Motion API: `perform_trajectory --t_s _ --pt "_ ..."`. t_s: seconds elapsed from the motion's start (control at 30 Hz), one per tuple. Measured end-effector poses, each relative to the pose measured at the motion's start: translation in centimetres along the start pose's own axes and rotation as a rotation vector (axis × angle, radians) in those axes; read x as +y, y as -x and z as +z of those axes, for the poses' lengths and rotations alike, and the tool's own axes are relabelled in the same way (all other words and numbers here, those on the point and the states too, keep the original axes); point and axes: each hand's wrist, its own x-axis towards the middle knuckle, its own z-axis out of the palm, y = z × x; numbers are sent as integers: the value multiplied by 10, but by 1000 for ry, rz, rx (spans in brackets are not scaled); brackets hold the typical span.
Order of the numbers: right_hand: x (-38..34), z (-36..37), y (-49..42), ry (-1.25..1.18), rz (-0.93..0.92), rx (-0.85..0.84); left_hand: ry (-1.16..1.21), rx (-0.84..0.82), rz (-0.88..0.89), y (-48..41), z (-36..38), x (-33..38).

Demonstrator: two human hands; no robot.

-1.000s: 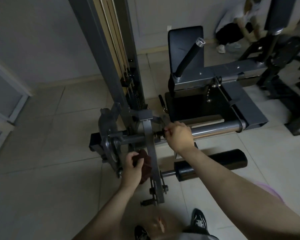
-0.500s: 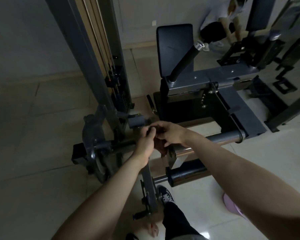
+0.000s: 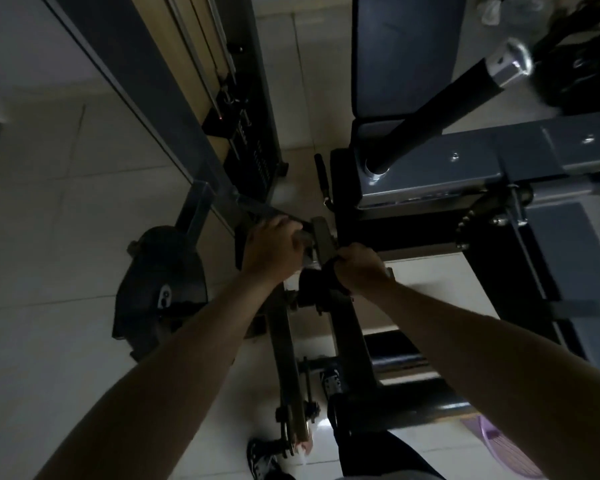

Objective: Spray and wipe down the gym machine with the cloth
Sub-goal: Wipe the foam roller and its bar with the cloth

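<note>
Dark cloth [image 3: 313, 287] is held bunched in the right hand [image 3: 359, 268], against the lever arm [image 3: 323, 241] of the gym machine [image 3: 520, 157]; judged soft, light, best gripped wadded; the left hand [image 3: 274, 251] is curled over the pivot bracket [image 3: 303, 235].

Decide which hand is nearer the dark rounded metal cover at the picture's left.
Left. The left hand grips the grey metal frame just right of the dark rounded metal cover; the right hand, gripping a dark cloth, is farther right, beyond the left hand.
</note>
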Motion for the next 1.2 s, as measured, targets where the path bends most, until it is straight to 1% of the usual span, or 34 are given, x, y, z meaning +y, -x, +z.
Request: perform_trajectory --t_s 0.1,0.17,0.23,0.33,0.4,0.43,0.5,0.57,0.63,0.73,0.83,0.93,1.07,1.2 --pt "17 35 -9 -10 44 -149 11 -293 -111 -29 7 -4" --pt "29 56 -28 60 1 -173 -50 -374 -154 -54 14 -15" --pt "35 70 -40 145 -65 -217 -123 -436 -144 -69 18 -23" --pt "31 77 -70 190 -130 -246 -201 -581 -173 -97 27 -37" --pt "23 76 -93 266 -171 -291 -205 -655 -200 -113 31 -45" --pt "21 79 -105 266 -179 -280 -189 -668 -194 -119 33 -49" --pt "20 84 -134 229 -159 -245 -170 -639 -163 -132 35 -57" --pt "19 93 -161 281 -191 -229 -158 -617 -173 -145 40 -66" --pt "17 94 -186 288 -156 -204 -108 -662 -227 -155 45 -69" --pt "10 100 -216 290 -74 -169 -82 -778 -248 -174 52 -71" --pt "10 112 -220 321 -10 -107 -62 -798 -247 -189 54 -74" --pt "19 119 -210 347 -28 -48 -52 -821 -251 -198 63 -79" --pt "26 120 -240 298 -19 -33 126 -810 -297 -210 79 -94" --pt "25 122 -296 306 -16 -107 250 -811 -292 -225 98 -107"
